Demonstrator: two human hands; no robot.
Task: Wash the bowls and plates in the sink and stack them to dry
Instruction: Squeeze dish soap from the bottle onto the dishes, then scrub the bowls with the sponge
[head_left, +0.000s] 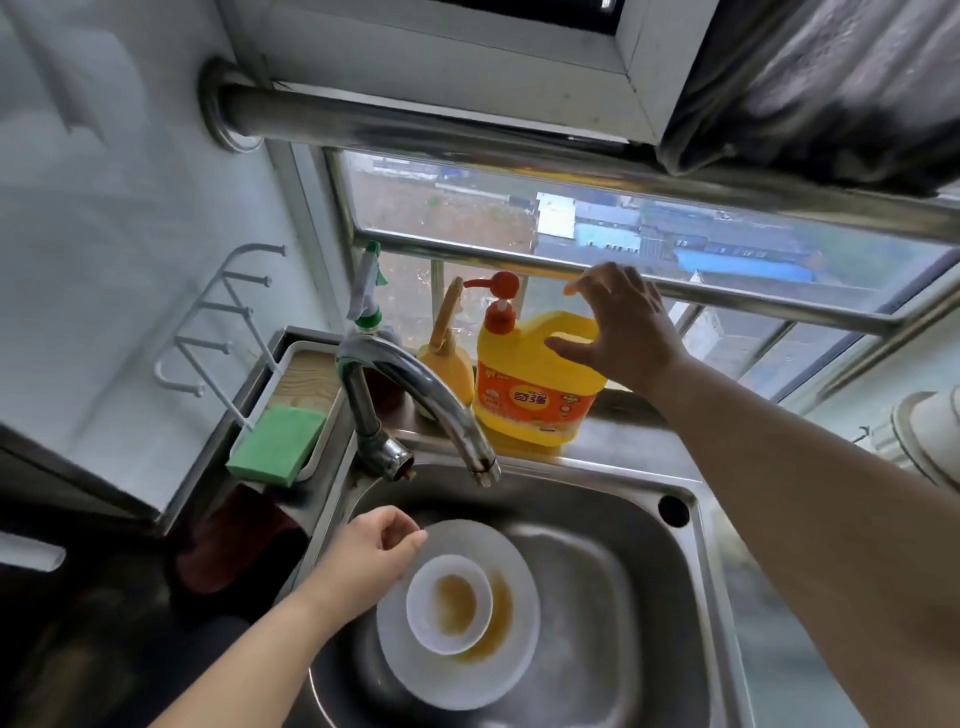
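Lower centre of the frame: a white plate (457, 618) lies in the steel sink (613, 597), bearing a small white bowl (449, 603); brown residue stains the inside of the bowl and the plate just to its right. The left hand (371, 558), entering from the lower left, has its fingers curled at the upper left rim of the plate; whether they pinch the rim cannot be told. Above the plate, the curved chrome tap (410, 395) arches over the sink with no water running. Centre of the frame: a yellow dish soap bottle (535, 384) with a red pump stands on the ledge behind the sink, just below the window (571, 228). The right hand (618, 325), reaching in from the right edge, is spread with straight fingers beside the handle of the bottle, gripping nothing. Left of the bottle stand a smaller yellow bottle (448, 358) and a spray bottle (366, 291). Centre left: a green sponge (275, 447) rests in a tray (306, 364) beside the tap
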